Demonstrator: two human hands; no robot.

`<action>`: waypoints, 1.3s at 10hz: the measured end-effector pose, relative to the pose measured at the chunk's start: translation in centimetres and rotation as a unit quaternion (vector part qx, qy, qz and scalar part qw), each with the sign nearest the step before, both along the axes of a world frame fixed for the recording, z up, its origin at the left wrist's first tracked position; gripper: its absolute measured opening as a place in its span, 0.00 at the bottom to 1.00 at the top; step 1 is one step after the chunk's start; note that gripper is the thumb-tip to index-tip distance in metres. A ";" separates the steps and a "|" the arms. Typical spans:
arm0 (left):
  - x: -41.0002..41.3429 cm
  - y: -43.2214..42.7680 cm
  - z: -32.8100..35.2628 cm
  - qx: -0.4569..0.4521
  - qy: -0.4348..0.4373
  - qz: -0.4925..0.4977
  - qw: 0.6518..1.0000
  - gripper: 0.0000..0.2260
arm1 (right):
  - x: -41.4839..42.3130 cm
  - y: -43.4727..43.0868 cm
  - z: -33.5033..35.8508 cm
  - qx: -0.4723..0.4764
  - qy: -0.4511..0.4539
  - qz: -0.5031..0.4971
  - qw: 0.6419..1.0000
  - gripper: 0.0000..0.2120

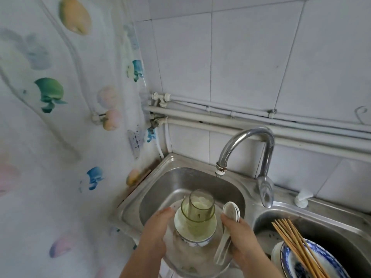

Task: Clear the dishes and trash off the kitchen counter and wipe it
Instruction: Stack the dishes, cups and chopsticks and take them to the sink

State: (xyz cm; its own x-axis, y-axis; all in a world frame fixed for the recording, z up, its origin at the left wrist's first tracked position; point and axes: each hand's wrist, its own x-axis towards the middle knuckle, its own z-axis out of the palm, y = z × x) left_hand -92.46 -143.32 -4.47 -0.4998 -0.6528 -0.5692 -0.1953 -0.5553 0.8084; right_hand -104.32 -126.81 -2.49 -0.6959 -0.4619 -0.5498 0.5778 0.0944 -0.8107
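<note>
I hold a stack of dishes over the left sink basin. The bottom piece is a large clear glass bowl. In it sits a small white bowl with a blue pattern, and two greenish glasses stand nested in that bowl. White ceramic spoons lean on the right side of the stack. My left hand grips the glass bowl's left rim. My right hand grips its right rim, thumb pressing the spoons.
A chrome faucet arches over the left basin. The right basin holds a blue-and-white plate with several wooden chopsticks. A patterned plastic sheet covers the left wall. Pipes run along the tiled back wall.
</note>
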 end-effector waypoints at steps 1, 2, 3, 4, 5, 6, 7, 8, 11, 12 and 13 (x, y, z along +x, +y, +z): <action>-1.6 -4.6 -1.1 -0.018 -0.014 -0.023 0.999 0.26 | -0.4 -3.3 -0.5 0.015 -0.007 -0.038 0.999 0.05; -3.5 -9.7 -5.2 -0.017 -0.042 -0.046 0.998 0.31 | -0.6 -6.0 -1.0 0.012 -0.027 -0.074 0.997 0.03; -5.5 -13.6 -9.8 0.016 -0.045 -0.081 0.996 0.38 | -1.1 -7.9 -1.9 0.012 -0.040 -0.119 0.992 0.02; -7.1 -13.3 -8.4 0.030 -0.059 -0.097 0.993 0.31 | -1.8 -9.1 -3.2 0.034 -0.058 -0.148 0.987 0.04; -8.0 -12.8 -8.1 0.029 -0.073 -0.108 0.991 0.23 | -2.5 -9.8 -5.0 0.052 -0.081 -0.163 0.982 0.10; -9.0 -13.0 -9.7 0.031 -0.101 -0.130 0.986 0.24 | -3.3 -10.2 -7.3 0.082 -0.100 -0.176 0.976 0.12; -9.7 -12.8 -11.2 0.037 -0.118 -0.150 0.981 0.17 | -3.7 -10.2 -9.4 0.105 -0.122 -0.177 0.971 0.15; -10.3 -13.0 -13.6 0.071 -0.131 -0.151 0.977 0.27 | -3.7 -10.2 -11.0 0.135 -0.138 -0.173 0.966 0.14; -10.3 -12.2 -15.5 0.100 -0.170 -0.128 0.972 0.21 | -4.8 -10.5 -14.7 0.192 -0.112 -0.158 0.962 0.15; -10.5 -12.6 -18.4 0.115 -0.181 -0.124 0.969 0.24 | -5.2 -10.8 -15.5 0.198 -0.100 -0.154 0.963 0.18; -10.6 -12.6 -19.1 0.124 -0.183 -0.117 0.968 0.25 | -5.5 -11.1 -16.2 0.202 -0.089 -0.148 0.964 0.18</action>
State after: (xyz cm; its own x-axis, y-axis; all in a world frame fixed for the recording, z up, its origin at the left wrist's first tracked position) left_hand -103.11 -155.97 -23.53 -0.3526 -0.3670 -0.8608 -0.5879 -0.6288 0.5089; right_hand -109.80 -137.90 -18.65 -0.6421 0.0189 -0.7664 0.7547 0.1913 -0.6276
